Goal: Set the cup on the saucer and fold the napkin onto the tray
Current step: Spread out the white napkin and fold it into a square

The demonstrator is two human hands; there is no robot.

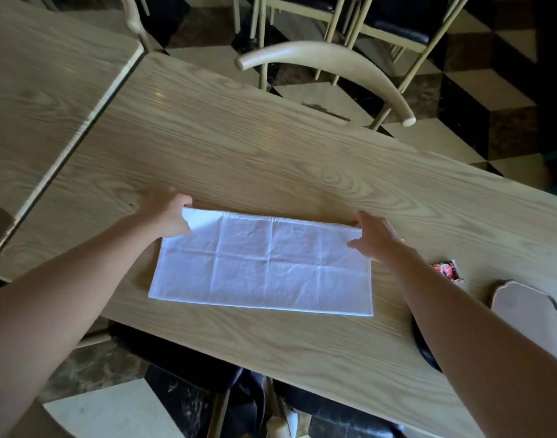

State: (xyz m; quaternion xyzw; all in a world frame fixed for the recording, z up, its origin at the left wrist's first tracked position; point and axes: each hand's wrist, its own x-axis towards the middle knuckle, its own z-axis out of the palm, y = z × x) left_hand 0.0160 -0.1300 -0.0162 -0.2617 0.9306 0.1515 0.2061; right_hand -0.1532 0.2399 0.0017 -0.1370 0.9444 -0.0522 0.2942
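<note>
A white cloth napkin (264,263) lies folded into a long rectangle on the wooden table (270,153), with crease lines across it. My left hand (168,216) pinches its far left corner, which is lifted slightly off the table. My right hand (373,237) grips the far right corner. At the right edge of the view a tan tray (530,314) with a dark rim shows behind my right forearm. No cup or saucer is in view.
A small red and white packet (446,269) lies on the table beyond the tray. A second table (33,90) adjoins on the left. A chair with a curved pale backrest (327,67) stands at the far side, more chairs behind it.
</note>
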